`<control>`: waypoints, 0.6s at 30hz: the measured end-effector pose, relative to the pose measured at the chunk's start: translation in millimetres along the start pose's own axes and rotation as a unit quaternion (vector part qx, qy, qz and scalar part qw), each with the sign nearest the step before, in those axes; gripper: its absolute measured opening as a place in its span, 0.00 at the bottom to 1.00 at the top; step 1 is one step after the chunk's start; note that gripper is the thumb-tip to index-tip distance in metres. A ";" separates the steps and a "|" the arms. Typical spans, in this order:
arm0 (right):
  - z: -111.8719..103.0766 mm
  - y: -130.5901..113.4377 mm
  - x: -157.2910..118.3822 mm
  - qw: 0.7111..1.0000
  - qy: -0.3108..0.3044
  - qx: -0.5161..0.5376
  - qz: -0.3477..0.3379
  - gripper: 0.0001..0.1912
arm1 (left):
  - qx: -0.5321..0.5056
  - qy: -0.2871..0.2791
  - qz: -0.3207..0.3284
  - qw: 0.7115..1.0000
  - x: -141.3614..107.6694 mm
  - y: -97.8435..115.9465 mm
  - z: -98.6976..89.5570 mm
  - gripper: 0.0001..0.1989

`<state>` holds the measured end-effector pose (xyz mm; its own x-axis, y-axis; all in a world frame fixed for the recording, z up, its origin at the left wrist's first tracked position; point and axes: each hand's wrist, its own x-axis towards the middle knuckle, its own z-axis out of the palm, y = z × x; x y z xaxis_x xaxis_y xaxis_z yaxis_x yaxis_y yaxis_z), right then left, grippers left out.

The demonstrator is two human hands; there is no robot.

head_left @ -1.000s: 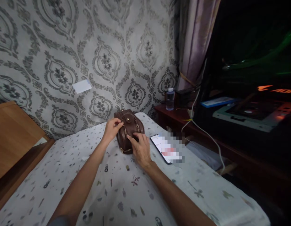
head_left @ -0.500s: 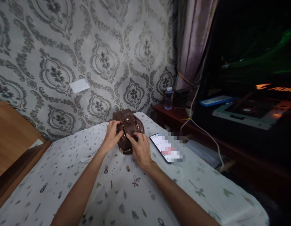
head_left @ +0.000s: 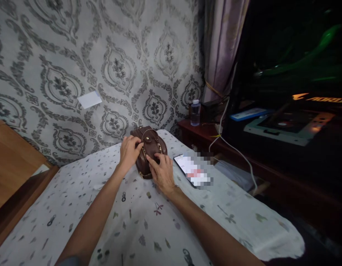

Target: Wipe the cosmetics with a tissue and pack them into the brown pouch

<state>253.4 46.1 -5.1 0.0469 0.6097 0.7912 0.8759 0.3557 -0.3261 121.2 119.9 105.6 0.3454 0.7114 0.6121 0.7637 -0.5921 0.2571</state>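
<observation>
A small brown leather handbag [head_left: 152, 147] with gold-coloured zips and a thin handle rests on the bed, close to the wall. My left hand [head_left: 129, 150] grips its left side, the thumb at the upper part of a gold zip [head_left: 144, 152]. At the lower part of that zip is my right hand [head_left: 163, 170], its thumb and fingers bent against the front of the bag. Whether a zip pull sits between those fingers is hidden. To the right of the bag lies a phone [head_left: 184, 166], its lit screen partly blurred out.
Patterned sheet [head_left: 148, 236] covers the bed. A bottle [head_left: 195, 112] stands on a dark red table [head_left: 184, 125] to the right, with a white cable [head_left: 237, 149] hanging down. At the left is a wooden board [head_left: 16, 159]; behind, a patterned wall [head_left: 118, 70] bears a white card [head_left: 89, 99].
The dark gap along the bag's zip, seen between my hands before, no longer shows. My left thumb has shifted up along the zip. The whole view has swung slightly right.
</observation>
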 end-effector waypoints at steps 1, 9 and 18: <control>0.4 0.5 -0.1 1.000 0.003 0.005 -0.001 0.22 | 0.000 0.003 -0.004 1.000 1.2 0.0 1.4 0.06; 3.1 2.5 -0.3 0.999 0.015 0.030 -0.001 0.24 | -0.036 0.043 -0.042 0.998 0.1 -9.1 14.1 0.08; 3.1 2.6 0.1 0.999 0.014 0.036 0.004 0.25 | -0.061 0.037 -0.033 0.997 -15.1 -0.9 6.8 0.06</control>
<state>254.2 49.3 -7.5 0.0686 0.5934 0.8019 0.8382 0.4017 -0.3689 118.9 112.3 91.0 0.2524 0.7231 0.6430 0.7096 -0.5901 0.3850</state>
